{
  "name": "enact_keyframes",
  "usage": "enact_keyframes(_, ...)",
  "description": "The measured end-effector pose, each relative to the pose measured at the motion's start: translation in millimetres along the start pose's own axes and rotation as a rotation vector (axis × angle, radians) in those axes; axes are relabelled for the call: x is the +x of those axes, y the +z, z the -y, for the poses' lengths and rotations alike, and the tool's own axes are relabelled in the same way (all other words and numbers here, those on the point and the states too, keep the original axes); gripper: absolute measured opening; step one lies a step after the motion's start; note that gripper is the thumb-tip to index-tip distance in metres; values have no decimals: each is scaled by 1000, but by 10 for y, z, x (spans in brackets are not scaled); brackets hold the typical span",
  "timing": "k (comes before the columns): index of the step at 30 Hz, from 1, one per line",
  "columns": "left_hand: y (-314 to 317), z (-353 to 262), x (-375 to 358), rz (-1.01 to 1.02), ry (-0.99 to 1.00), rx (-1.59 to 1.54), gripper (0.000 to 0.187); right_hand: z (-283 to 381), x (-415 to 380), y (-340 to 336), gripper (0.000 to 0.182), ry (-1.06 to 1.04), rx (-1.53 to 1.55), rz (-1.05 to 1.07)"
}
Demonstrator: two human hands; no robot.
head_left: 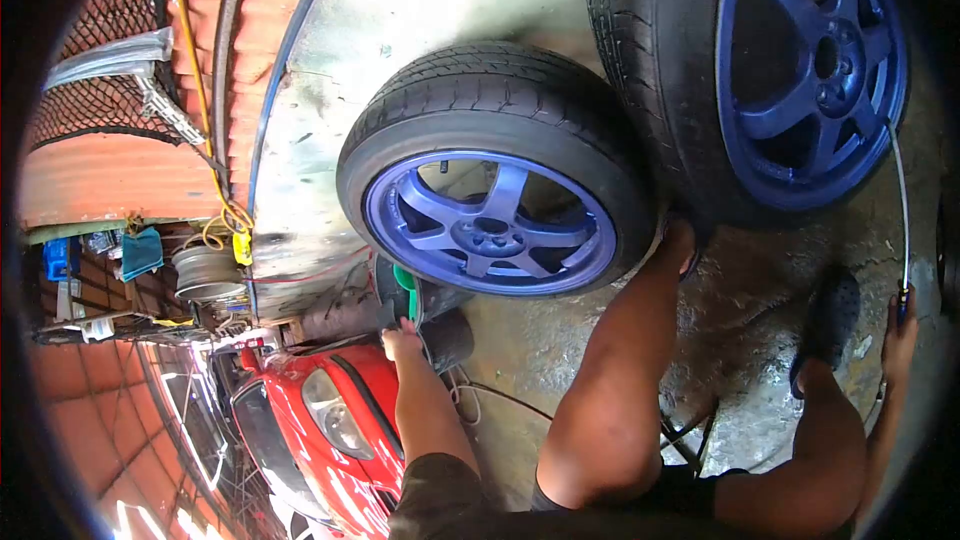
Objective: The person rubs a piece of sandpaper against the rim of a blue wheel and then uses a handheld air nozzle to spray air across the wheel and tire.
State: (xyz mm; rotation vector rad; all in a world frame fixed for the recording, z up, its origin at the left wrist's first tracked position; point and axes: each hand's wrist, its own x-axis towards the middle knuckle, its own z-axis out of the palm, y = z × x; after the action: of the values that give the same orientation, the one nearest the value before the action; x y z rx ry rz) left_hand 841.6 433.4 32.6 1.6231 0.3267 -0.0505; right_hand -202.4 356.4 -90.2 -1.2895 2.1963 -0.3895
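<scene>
Landmark: black rubber tyre on a blue five-spoke alloy rim (490,180), lying tilted on the wet concrete floor (560,340).

Left hand (400,340) is just below that tyre's lower edge, fingers closed on the rim of a dark bucket-like container (440,325) with a green item (405,285) inside; exact hold partly hidden.

Right hand (900,325) is well off to the right of the tyre, closed round the dark handle of a thin metal air line (900,200). The line runs up to a second blue-rimmed wheel (790,70), which stands upright, touching or just behind the first tyre.

Handling, my read: the line is light, thin and semi-stiff, and may kink if bent hard; hold it at the handle, as now. Wet floor, so footing and grip could be slippery. The wheels look heavy and rigid; take them by the tread or spokes.

Also near: a red car (320,430) below-left of the tyre, a bare silver rim (205,275) to its left.
</scene>
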Motion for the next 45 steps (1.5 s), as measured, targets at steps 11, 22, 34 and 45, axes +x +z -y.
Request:
enact_keyframes(11,8,472,677,177,-174,78,46,-260,-110,-56,51,-182,9,-113)
enact_keyframes(22,-101,690,202,30,-359,263,71,438,-408,-255,52,-21,76,-80)
enact_keyframes(34,-112,-3004,-3885,1131,1482,-497,20,1700,-1388,-888,31,-171,-21,169)
enact_keyframes(45,-1063,-3264,-4955,1782,2562,-282,20,3255,-1335,-724,45,-636,-456,703)
